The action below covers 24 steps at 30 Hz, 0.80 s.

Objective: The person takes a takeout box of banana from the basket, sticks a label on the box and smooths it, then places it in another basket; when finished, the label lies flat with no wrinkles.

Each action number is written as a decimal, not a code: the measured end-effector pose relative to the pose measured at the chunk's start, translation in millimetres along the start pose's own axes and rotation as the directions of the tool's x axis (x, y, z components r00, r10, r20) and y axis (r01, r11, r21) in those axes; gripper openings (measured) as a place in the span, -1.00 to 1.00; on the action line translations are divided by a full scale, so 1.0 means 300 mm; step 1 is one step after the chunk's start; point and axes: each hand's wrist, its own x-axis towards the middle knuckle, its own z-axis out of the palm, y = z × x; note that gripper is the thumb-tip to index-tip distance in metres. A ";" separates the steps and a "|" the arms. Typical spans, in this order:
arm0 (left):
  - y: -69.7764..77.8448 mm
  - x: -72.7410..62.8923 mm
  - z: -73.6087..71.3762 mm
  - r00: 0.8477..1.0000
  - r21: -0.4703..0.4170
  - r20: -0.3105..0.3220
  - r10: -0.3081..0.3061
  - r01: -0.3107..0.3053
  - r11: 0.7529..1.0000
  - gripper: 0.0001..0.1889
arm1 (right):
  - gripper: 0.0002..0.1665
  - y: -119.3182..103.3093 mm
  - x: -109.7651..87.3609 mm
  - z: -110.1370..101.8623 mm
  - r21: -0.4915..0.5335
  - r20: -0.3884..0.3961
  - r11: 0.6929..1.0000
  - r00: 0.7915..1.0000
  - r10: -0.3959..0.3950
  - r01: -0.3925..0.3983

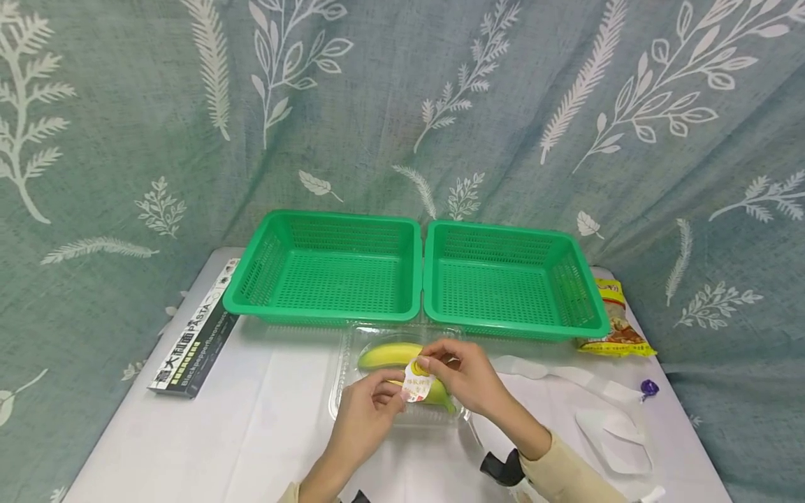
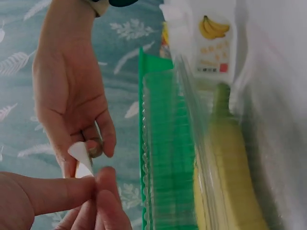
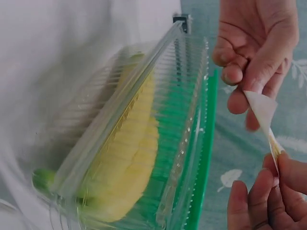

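Both hands meet above a clear plastic box (image 1: 339, 391) with yellow bananas (image 1: 390, 355) inside. Between them is a small white banana sticker (image 1: 415, 388) with printed characters. My left hand (image 1: 363, 413) pinches its left edge between thumb and fingers. At its upper right, my right hand (image 1: 468, 374) pinches the sticker too. From the right wrist view, the sticker (image 3: 263, 111) looks bent, with one corner curling away. The left wrist view shows a curled white flap (image 2: 79, 153) between the two hands. The bananas (image 3: 129, 158) lie under the lid, green at the tips.
Two green baskets (image 1: 327, 318) (image 1: 522, 327) stand side by side behind the box. A black-and-white pasta box (image 1: 195, 335) lies at left, a yellow snack bag (image 1: 616, 321) at right. White paper strips (image 1: 578, 377) and a purple wrapped candy (image 1: 650, 388) lie at right.
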 end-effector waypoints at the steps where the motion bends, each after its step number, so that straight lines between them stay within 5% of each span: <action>1: 0.000 0.004 0.000 1.000 0.025 -0.016 0.012 -0.012 1.000 -0.80 | -0.86 -0.001 0.008 0.001 -0.012 -0.006 1.000 1.000 -0.001 0.001; 9: -0.009 0.051 0.006 0.991 0.189 -0.105 0.078 -0.057 0.980 -0.94 | -0.89 -0.003 0.072 0.003 -0.029 0.026 0.999 1.000 -0.017 0.017; 19: -0.017 0.083 0.007 0.987 0.288 -0.128 0.095 -0.054 0.956 -0.64 | -0.88 0.017 0.112 0.007 -0.061 0.045 0.998 0.998 0.034 -0.031; 24: -0.017 0.088 0.015 0.984 0.391 -0.136 0.112 -0.051 0.919 -0.59 | -0.89 0.037 0.121 0.014 -0.073 0.068 0.997 0.997 0.039 -0.034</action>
